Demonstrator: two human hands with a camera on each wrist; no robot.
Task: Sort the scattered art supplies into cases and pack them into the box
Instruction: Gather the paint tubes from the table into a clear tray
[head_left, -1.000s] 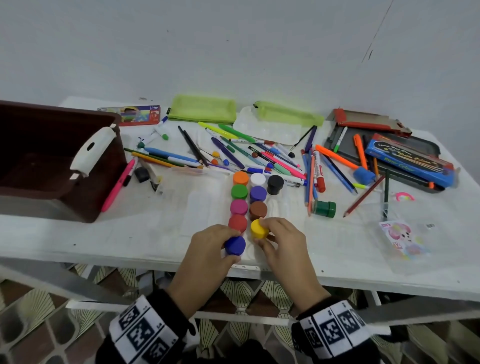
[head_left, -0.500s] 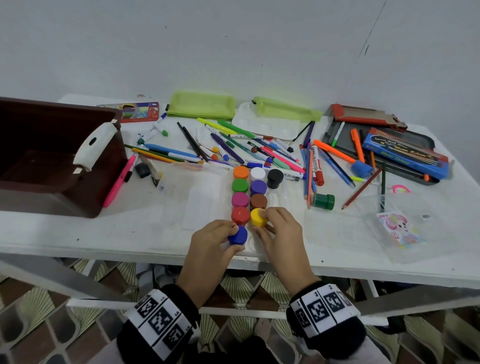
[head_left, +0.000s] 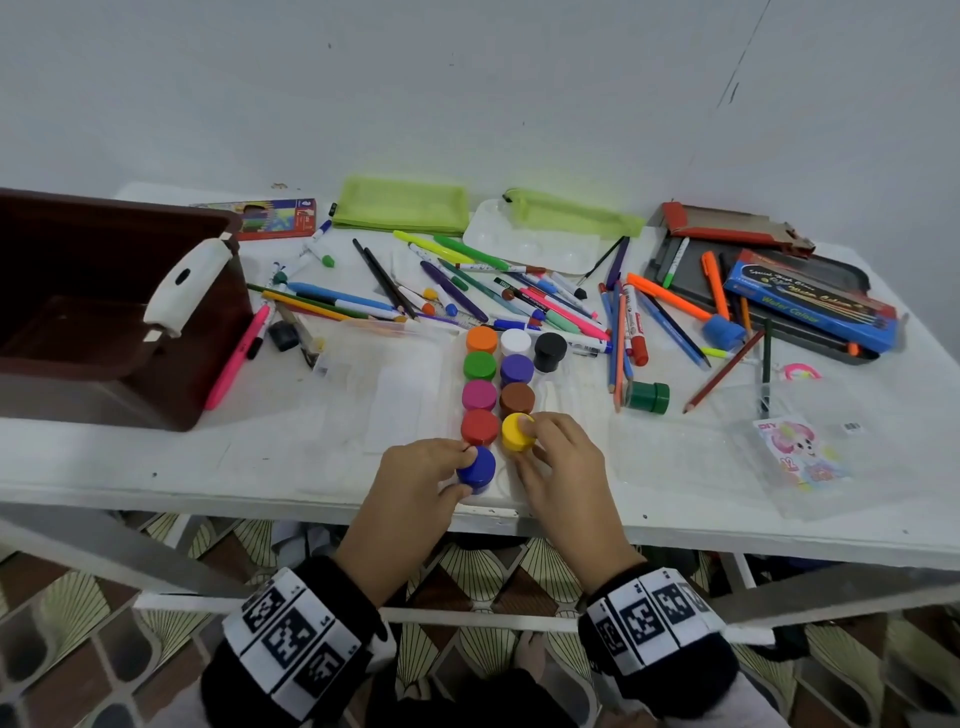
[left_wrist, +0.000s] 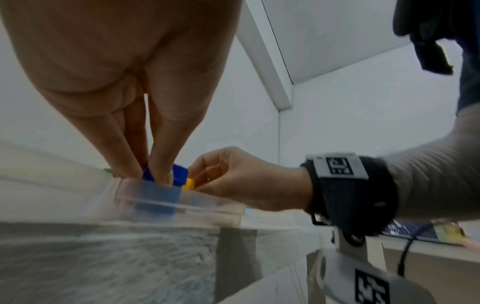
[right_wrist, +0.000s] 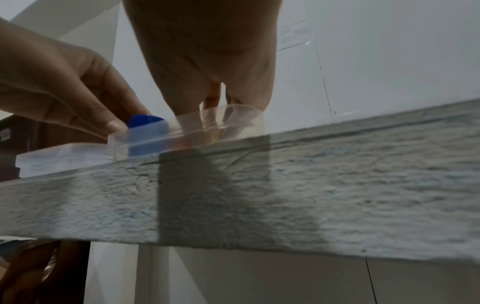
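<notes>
Pinched between thumb and fingers of the left hand (head_left: 415, 483), the blue paint pot (head_left: 475, 468) sits low in the clear case (left_wrist: 182, 202), presumably to seat it in its slot; beside it the right hand (head_left: 558, 470) grips the yellow pot (head_left: 518, 432), steadying that row.

Soft, even light fell on the white surface (head_left: 156, 457), leaving only faint shadows and no glare. The head view was sharp, though the surface's far edge bowed near the frame sides. Both wrist views were dimmer and grainy, with the surface's near edge blurred.
</notes>
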